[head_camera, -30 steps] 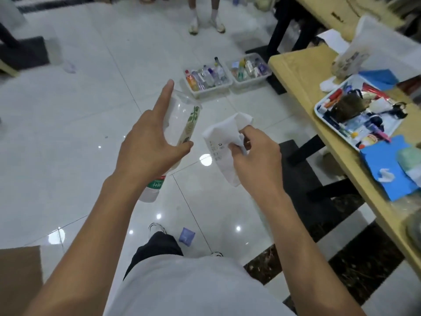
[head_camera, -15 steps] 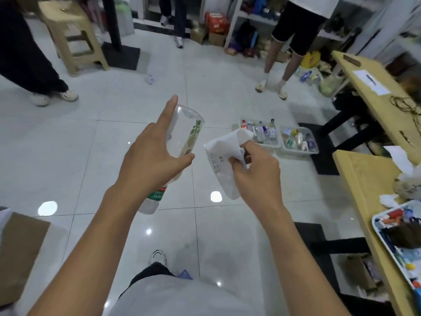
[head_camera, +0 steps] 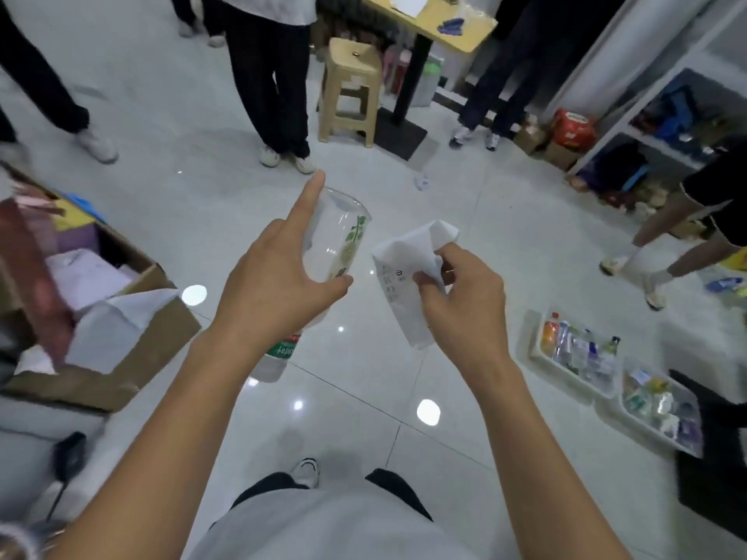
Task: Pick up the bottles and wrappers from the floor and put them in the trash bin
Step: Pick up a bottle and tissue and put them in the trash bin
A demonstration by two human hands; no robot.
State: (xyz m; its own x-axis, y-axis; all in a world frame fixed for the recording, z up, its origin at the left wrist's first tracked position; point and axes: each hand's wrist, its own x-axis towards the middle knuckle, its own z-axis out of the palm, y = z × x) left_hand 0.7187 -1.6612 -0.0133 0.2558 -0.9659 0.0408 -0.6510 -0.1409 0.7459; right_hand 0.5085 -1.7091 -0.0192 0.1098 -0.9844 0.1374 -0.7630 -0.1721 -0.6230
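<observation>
Now my left grip [head_camera: 275, 284] curls round the clear bottle [head_camera: 341, 236], cap down, forefinger stretched straight. My right grip [head_camera: 461, 305] pinches the white wrapper [head_camera: 404, 264]. Both are above the floor [head_camera: 161, 196]. I judge the slick bottle could slip from so loose a hold. Left, a cardboard box [head_camera: 161, 345] holds paper. Right, two white trays [head_camera: 534, 345] hold small bottles. Farther out lies a scrap [head_camera: 421, 181].

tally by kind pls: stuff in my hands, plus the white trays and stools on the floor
clear bottle, held in the left hand: 1
white wrapper, pinched in the right hand: 1
white trays on the floor: 2
tan stool: 1
total: 5
</observation>
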